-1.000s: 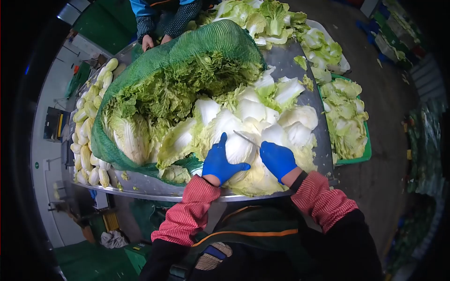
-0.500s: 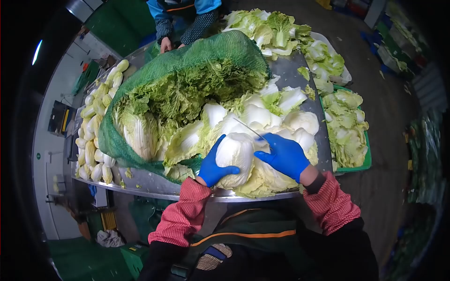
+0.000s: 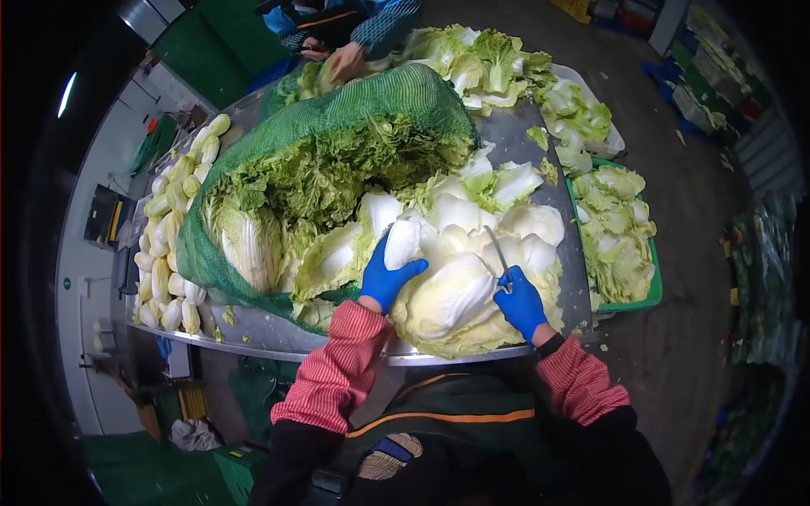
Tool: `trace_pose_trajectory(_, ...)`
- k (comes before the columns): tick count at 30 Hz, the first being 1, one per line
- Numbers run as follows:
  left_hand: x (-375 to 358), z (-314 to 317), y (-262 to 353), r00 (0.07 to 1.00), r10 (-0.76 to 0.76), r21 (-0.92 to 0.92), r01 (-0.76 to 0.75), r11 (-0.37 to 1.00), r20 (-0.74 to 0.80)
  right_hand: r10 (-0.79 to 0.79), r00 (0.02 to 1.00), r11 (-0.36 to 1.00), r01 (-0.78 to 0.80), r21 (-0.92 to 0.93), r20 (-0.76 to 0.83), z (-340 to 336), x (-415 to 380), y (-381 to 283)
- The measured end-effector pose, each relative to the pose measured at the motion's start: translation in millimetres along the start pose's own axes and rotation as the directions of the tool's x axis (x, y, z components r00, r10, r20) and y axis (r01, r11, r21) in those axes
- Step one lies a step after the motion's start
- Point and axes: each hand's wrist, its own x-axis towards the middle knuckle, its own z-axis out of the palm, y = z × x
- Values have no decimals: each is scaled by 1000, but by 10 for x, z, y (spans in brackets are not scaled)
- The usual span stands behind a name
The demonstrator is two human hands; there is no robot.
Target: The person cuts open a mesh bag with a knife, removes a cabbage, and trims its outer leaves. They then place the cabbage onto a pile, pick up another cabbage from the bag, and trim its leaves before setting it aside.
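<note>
In blue gloves, my left hand (image 3: 389,277) grips a white outer cabbage leaf (image 3: 403,241) between thumb and fingers. Just right of it, a trimmed napa cabbage (image 3: 450,295) lies tilted on a pile of loose leaves (image 3: 531,226). My right hand (image 3: 521,305) is closed around the handle of a knife (image 3: 495,244), its thin blade pointing up and away from me, beside the cabbage. Left of my hands, a green mesh sack (image 3: 337,105) lies open, with untrimmed napa cabbages (image 3: 247,240) inside.
Peeled cabbages (image 3: 173,244) are stacked at the left end of the metal table (image 3: 270,339). A green crate (image 3: 656,282) and a white tub (image 3: 620,139) of leaves stand at the right. Across the table, a co-worker's hands (image 3: 342,61) are behind the sack.
The cabbage has gone from my left hand onto the leaves, and that hand now holds a leaf. My right hand moved lower, knife turned upward. The co-worker's hands shifted right.
</note>
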Motion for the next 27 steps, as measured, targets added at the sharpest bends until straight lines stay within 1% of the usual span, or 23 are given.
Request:
trace_pose_trajectory(1,21,-28,8,995,36,208,-16,978,-93,91,995,994,-88,68,-37,20,29,50)
trace_pose_trajectory(2,22,-33,19,981,87,407,-8,913,-176,33,998,997,-30,68,-50,33,32,105)
trace_pose_trajectory(3,-22,-50,124,926,263,544,-79,835,-269,-20,997,997,26,73,-71,58,31,90)
trace_pose_trajectory(4,-103,-57,409,886,381,606,-154,781,-265,-65,993,994,73,81,-98,104,14,81)
trace_pose_trajectory(5,-206,27,627,886,429,516,-289,806,-174,-90,987,992,101,81,-133,152,-4,62)
trace_pose_trajectory(6,-307,168,787,872,480,407,-406,819,-97,-76,990,994,84,70,-117,161,-21,0)
trace_pose_trajectory(8,-692,535,910,913,385,401,-406,821,136,-63,994,996,68,50,-93,127,-15,-185)
trace_pose_trajectory(11,-784,614,867,943,302,681,-315,661,142,-119,988,989,127,74,-100,131,8,-159)
trace_pose_trajectory(12,-664,555,692,953,294,453,-294,842,72,-137,985,986,145,81,-102,134,-6,-123)
trace_pose_trajectory(14,-401,310,388,996,30,376,-57,925,79,-149,980,983,162,89,-134,141,3,-81)
trace_pose_trajectory(16,-134,56,-2,994,-32,68,25,997,106,-180,973,978,193,84,-143,126,68,-120)
trace_pose_trajectory(17,-4,-63,-232,979,-60,-139,89,986,197,-196,971,976,207,70,-135,74,89,-168)
trace_pose_trajectory(18,-68,-166,-84,920,-199,-402,332,853,338,-210,969,974,218,53,-129,1,115,-212)
trace_pose_trajectory(19,-117,-224,-144,897,-235,-531,415,739,374,-232,965,969,240,55,-124,-93,163,-245)
trace_pose_trajectory(20,-195,-271,-219,870,-262,-640,486,596,417,-181,978,981,187,55,-99,-206,215,-280)
trace_pose_trajectory(21,-279,-306,-261,842,-300,-699,539,469,448,-285,944,958,274,-89,-163,-298,276,-284)
trace_pose_trajectory(22,-339,-319,-149,848,-292,-760,527,380,442,-395,895,908,347,-236,-205,-368,312,-367)
trace_pose_trajectory(23,-421,-325,-10,855,-284,-814,507,285,433,-403,898,855,301,-422,-175,-420,299,-480)
trace_pose_trajectory(24,-452,-320,107,864,-272,-857,479,190,423,-458,879,853,392,-344,-133,-413,302,-649)
trace_pose_trajectory(25,-445,-302,156,893,-150,-875,447,187,424,-512,854,841,476,-259,-95,-356,303,-839)
trace_pose_trajectory(26,-443,-280,243,897,-78,-885,443,146,436,-563,824,820,547,-169,-64,-316,274,-1042)
trace_pose_trajectory(27,-439,-264,413,894,-5,-889,446,106,448,-398,906,917,389,90,141,-390,177,-1369)
